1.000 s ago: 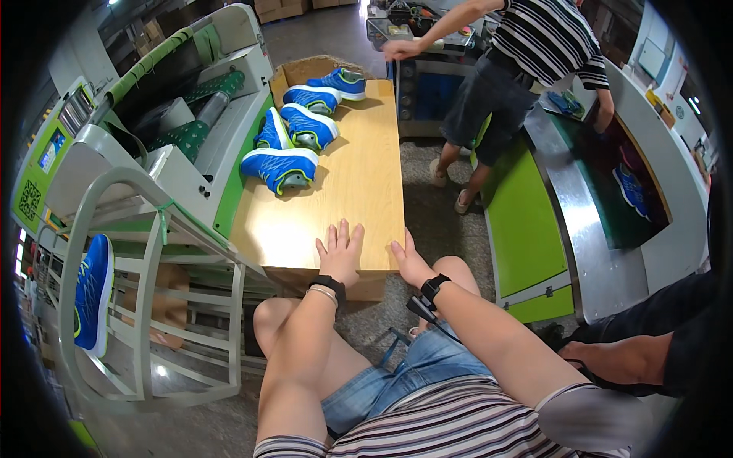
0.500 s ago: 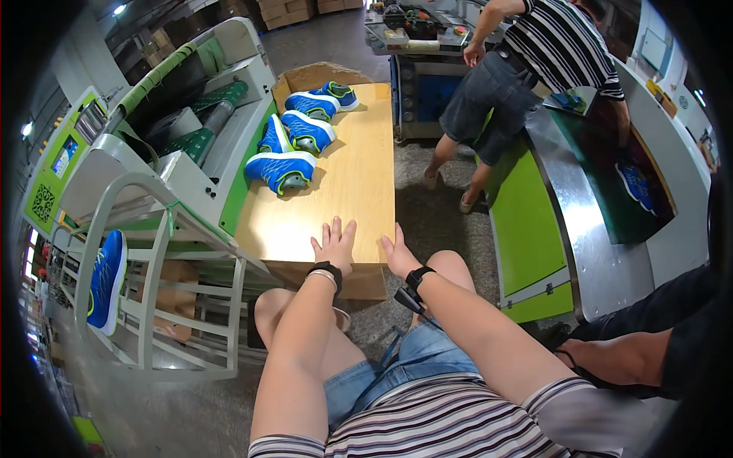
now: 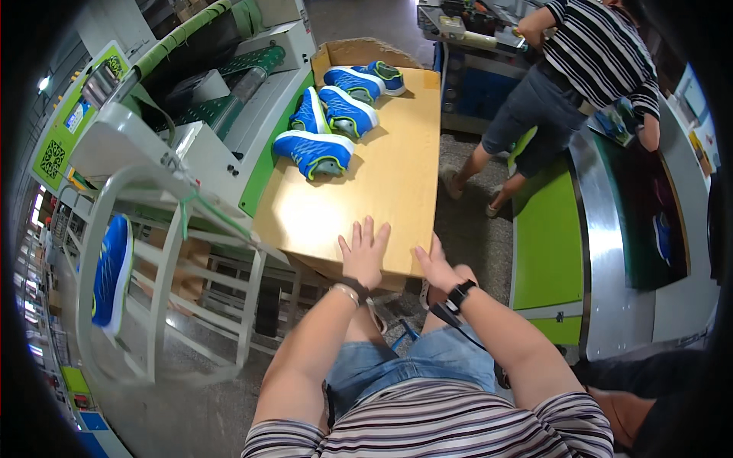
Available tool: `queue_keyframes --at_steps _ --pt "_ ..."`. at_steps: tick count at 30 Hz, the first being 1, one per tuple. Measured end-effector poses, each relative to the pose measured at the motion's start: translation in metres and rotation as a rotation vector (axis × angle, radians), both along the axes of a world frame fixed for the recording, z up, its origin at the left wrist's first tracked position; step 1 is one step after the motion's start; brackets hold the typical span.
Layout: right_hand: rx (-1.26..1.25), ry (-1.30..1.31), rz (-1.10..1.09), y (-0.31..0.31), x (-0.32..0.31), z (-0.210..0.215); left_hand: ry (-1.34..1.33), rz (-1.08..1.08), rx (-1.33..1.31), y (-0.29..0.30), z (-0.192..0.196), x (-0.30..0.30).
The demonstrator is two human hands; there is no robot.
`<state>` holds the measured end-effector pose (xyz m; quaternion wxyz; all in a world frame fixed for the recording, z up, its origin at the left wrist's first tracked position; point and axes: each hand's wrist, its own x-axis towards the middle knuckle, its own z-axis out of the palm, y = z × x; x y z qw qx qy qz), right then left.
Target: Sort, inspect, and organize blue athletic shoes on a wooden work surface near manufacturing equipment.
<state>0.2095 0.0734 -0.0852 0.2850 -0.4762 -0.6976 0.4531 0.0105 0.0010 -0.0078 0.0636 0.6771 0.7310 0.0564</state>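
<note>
My left hand (image 3: pixel 365 256) lies flat on the pale wooden table top (image 3: pixel 305 217) near its front edge, fingers spread and nothing in it. At the table's front right corner my right hand (image 3: pixel 437 265) holds the side edge, its thumb on top; the other fingers are partly hidden past the edge. Several blue shoes with white soles and lime trim lie at the table's far left, the nearest blue shoe (image 3: pixel 314 153) on its side. Neither hand touches a shoe.
A green and white machine (image 3: pixel 252 107) stands left of the table. Before it, a white metal rack (image 3: pixel 160 298) has a blue shoe (image 3: pixel 113 271) on its left side. At right, a co-worker (image 3: pixel 565 84) stands by a conveyor (image 3: pixel 634 198) carrying a blue shoe (image 3: pixel 663 238).
The view has shifted, so the table sits farther right. My hands keep their places on it. The co-worker's arm has drawn back from the conveyor shoe, which is farther along and partly hidden.
</note>
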Motion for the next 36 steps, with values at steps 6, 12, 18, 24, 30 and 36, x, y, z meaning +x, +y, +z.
queue_keyframes --at_steps 6,12,18,24,30,36 --pt "0.359 -0.293 -0.084 0.14 -0.004 0.085 -0.074 -0.057 -0.037 -0.01 0.002 -0.011" --pt "0.415 -0.407 0.052 0.304 -0.073 0.121 -0.195 -0.098 -0.315 0.007 0.036 -0.017" --pt "0.473 -0.272 0.015 0.45 -0.171 0.155 -1.035 0.136 -0.349 0.096 0.098 -0.053" --pt "0.233 -0.211 0.108 0.558 -0.222 0.141 -1.363 0.887 0.382 0.286 0.108 -0.083" --pt "0.191 -0.11 0.106 0.517 -0.198 0.13 -1.728 1.379 0.441 0.335 0.032 -0.113" --pt "0.093 -0.046 0.008 0.466 -0.133 0.147 -2.017 1.138 0.739 0.376 0.037 -0.108"
